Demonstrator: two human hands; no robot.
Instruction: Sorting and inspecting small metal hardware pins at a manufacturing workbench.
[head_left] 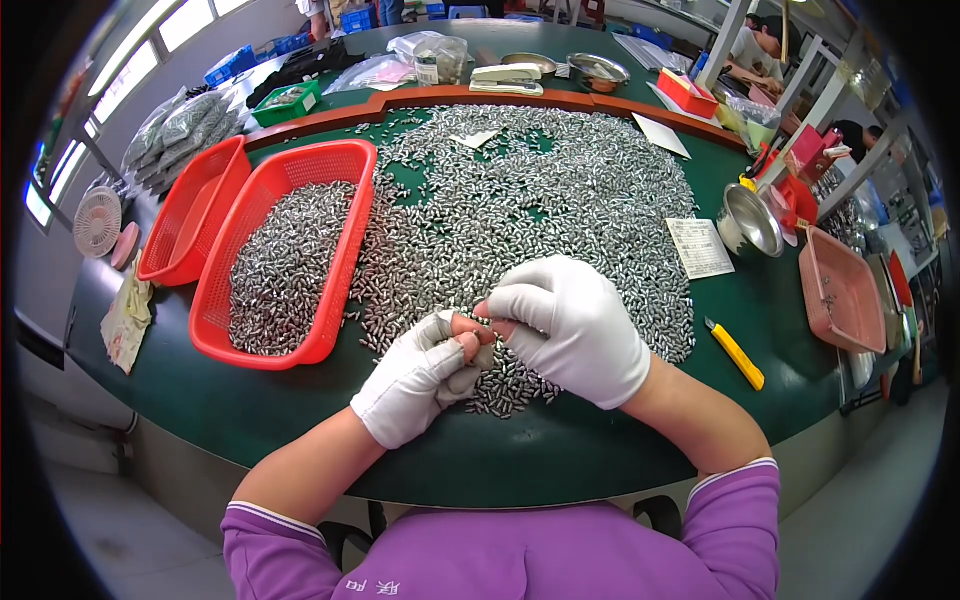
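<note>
A wide layer of small silvery metal parts (560,190) covers the middle of the green table (440,465). Over its near edge my two hands meet, both in white gloves with bare fingertips. My left hand (415,375) is closed, its thumb and forefinger pinched together. From the right, my right hand (570,325) brings its bent fingertips against those of the left. What the fingertips hold is too small and too hidden to make out. To the left stands a red perforated basket (362,215) with a heap of the same parts in it.
Another red basket (190,225) stands further left. On the right lie a yellow utility knife (737,355), a paper slip (700,248), a metal bowl (752,220) and a pink basket (845,290). A wooden strip (420,97) borders the far side. Another person (755,60) sits at the back right.
</note>
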